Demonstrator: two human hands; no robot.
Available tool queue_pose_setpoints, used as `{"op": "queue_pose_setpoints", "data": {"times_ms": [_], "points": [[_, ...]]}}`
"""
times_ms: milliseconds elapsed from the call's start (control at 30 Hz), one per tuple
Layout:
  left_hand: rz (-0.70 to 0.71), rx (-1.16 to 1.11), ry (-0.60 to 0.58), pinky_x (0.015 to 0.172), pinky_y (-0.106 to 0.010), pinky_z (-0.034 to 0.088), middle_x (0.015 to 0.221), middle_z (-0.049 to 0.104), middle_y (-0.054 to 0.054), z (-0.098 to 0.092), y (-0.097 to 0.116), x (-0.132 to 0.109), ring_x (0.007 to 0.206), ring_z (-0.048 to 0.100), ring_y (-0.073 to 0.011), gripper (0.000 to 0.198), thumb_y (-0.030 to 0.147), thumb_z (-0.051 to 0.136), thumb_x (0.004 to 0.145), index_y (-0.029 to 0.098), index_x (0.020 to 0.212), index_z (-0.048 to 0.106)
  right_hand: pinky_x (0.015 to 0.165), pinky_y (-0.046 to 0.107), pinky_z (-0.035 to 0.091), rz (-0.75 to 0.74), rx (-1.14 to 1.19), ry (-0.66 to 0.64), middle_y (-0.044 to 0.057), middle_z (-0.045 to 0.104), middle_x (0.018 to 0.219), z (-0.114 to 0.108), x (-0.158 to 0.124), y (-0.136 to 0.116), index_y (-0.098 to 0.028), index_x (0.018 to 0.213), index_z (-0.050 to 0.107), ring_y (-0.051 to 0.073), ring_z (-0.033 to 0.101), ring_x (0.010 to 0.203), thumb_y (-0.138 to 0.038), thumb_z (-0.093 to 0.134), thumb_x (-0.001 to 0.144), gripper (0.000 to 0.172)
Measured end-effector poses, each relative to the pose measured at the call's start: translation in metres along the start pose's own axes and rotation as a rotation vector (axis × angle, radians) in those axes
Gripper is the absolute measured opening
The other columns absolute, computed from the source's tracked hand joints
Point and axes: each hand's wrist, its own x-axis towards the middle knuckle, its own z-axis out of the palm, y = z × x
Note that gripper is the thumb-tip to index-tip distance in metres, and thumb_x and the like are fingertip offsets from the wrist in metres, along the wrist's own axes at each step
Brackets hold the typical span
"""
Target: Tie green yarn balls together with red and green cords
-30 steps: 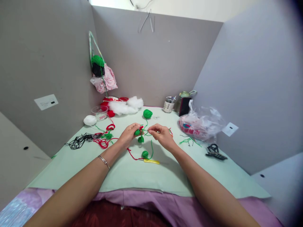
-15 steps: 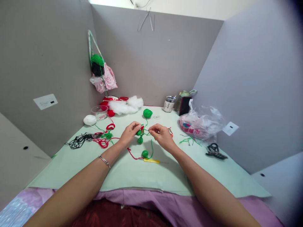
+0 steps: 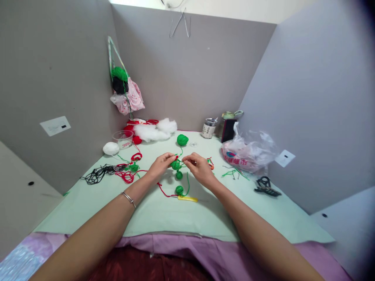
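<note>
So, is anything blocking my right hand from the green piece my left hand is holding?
Nothing solid that I can see; only thin green strands lie between your right hand and the green piece.

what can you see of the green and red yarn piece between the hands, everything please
The green and red yarn piece is small and looks crocheted. It shows two rounded bright green parts, the lower one smaller and below the upper, with a red patch at the top. The left hand pinches it near that patch, and green strands run from it to the right hand. It looks held above the pale green tabletop; its stitches are too small to make out.
</note>
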Motion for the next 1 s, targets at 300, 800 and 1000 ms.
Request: {"op": "queue_pose_setpoints", "data": {"times_ms": [300,800,1000], "points": [[-0.074,-0.094,-0.013,0.072,-0.024,0.041,0.079,0.062,-0.001,0.001,0.013,-0.005,0.073,0.055,-0.0127,0.028,0.043,0.071,0.078,0.017,0.082,0.063,0.063,0.029,0.037,-0.065,-0.020,0.009,0.002,0.053,0.077,-0.003,-0.002,-0.003,-0.022,0.090,0.073,0.015,0.050,0.066,-0.026,0.055,0.090,0.018],[-0.120,-0.267,-0.206,0.073,-0.025,0.045,0.078,0.061,-0.003,-0.001,0.018,-0.008,0.075,0.059,-0.0135,0.029,0.040,0.073,0.079,0.015,0.078,0.058,0.057,0.027,0.043,0.156,0.418,-0.067,0.001,0.063,0.081,-0.001,0.002,-0.005,-0.020,0.084,0.072,0.011,0.051,0.058,-0.035,0.067,0.079,0.016],[-0.101,-0.244,-0.189,0.068,-0.023,0.044,0.082,0.065,-0.004,0.004,0.012,-0.008,0.072,0.059,-0.0119,0.030,0.041,0.073,0.079,0.015,0.084,0.060,0.056,0.025,0.042,0.230,0.589,-0.090,0.000,0.063,0.072,0.004,0.000,-0.008,-0.018,0.081,0.071,0.009,0.050,0.056,-0.037,0.072,0.074,0.020]]}}
